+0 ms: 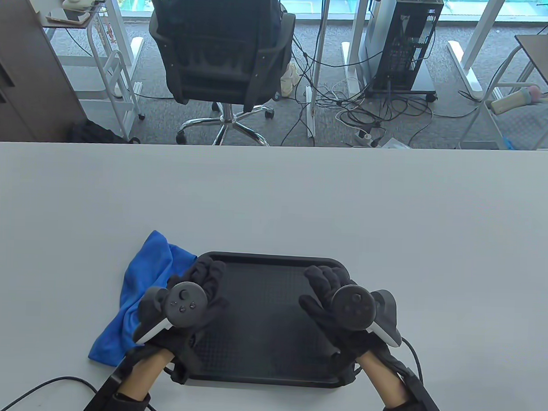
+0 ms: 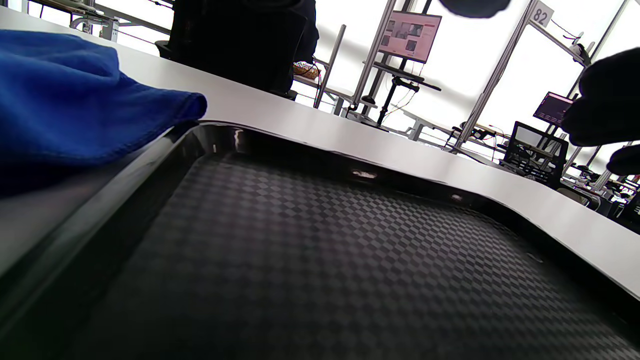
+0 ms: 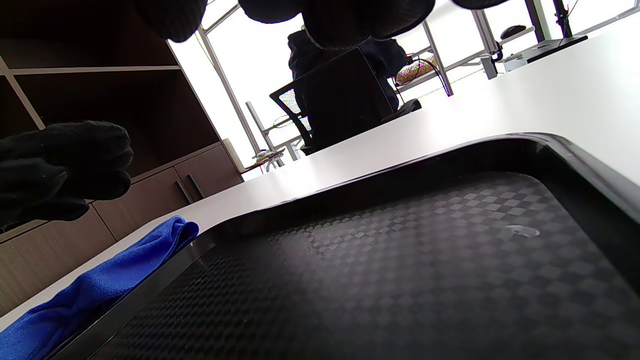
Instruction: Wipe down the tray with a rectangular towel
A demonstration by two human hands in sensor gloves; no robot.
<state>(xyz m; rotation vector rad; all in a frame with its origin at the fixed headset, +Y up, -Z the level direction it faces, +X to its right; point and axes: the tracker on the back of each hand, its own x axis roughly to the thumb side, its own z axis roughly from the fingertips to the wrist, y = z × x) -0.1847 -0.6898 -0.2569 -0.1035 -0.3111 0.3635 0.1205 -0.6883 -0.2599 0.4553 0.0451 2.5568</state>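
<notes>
Tray black, textured, near table's front edge; blue towel crumpled along its left rim, touching. Left hand and right hand over tray, fingers spread, grasping nothing.

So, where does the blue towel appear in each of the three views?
Table view: blue towel, lower left, beside the black tray's left edge.
Left wrist view: towel at upper left, by the tray rim.
Right wrist view: towel at lower left.
Shared landmark: the tray's rim next to the towel.
</notes>
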